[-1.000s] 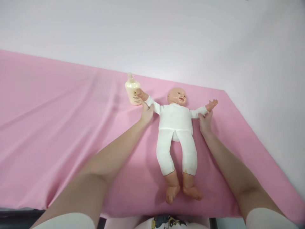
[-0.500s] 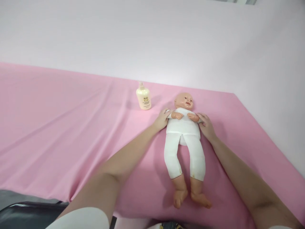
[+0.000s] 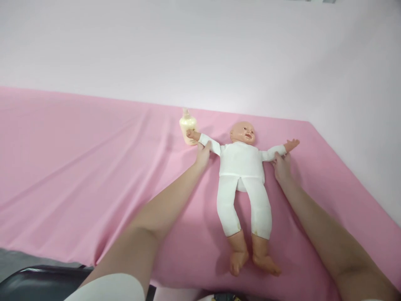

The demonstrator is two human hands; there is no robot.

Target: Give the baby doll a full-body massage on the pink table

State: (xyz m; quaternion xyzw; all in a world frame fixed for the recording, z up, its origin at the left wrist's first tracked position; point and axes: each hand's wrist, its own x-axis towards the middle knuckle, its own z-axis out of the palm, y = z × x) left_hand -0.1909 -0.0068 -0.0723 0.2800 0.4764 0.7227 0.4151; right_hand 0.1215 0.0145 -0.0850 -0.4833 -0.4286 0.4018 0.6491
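A baby doll (image 3: 241, 161) with a white cloth body lies on its back, head away from me and feet toward me. Its arms are spread out to both sides. My left hand (image 3: 203, 154) is closed around the doll's arm on the left, thumb on top of the white sleeve. On the other side, my right hand (image 3: 282, 166) grips the doll's right-side arm near the wrist, fingers partly hidden beneath it. Just behind the doll's left-side hand stands a cream-coloured pump bottle (image 3: 187, 123), its label partly covered by that hand.
A pink cloth (image 3: 94, 167) with folds on the left covers the table. Behind it rises a pale wall (image 3: 200, 54). A black chair (image 3: 40, 284) stands at the lower left, beside the table's front edge.
The doll's arms, folded over its chest before, are now stretched outward. My hands have moved apart with them, the left one leftward and the right one rightward. The bottle stays put.
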